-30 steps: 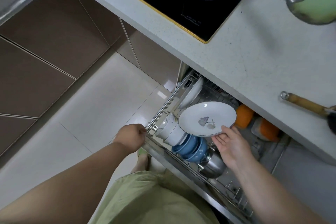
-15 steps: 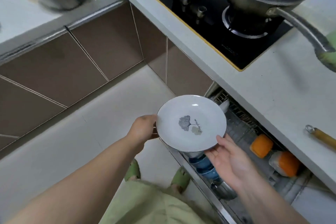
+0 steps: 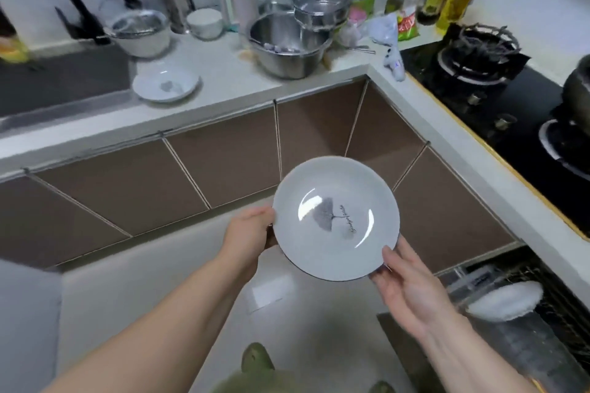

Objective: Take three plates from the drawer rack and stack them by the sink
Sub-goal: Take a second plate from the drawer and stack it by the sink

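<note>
Counter (image 3: 242,86) wrapping the corner, sink (image 3: 57,80) at its left end. Held plate (image 3: 335,218) face-up above the floor, clear of the counter. Left hand (image 3: 249,234) grasping its left rim; right hand (image 3: 405,287) grasping the lower-right rim. Second plate (image 3: 165,85) near the counter's front edge, beside the sink.

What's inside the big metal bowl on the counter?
A few small purplish lumps lie at the bottom of the metal bowl, too blurry to name. Its near wall hides part of the inside, and a lidded pot sits close behind its rim.
</note>
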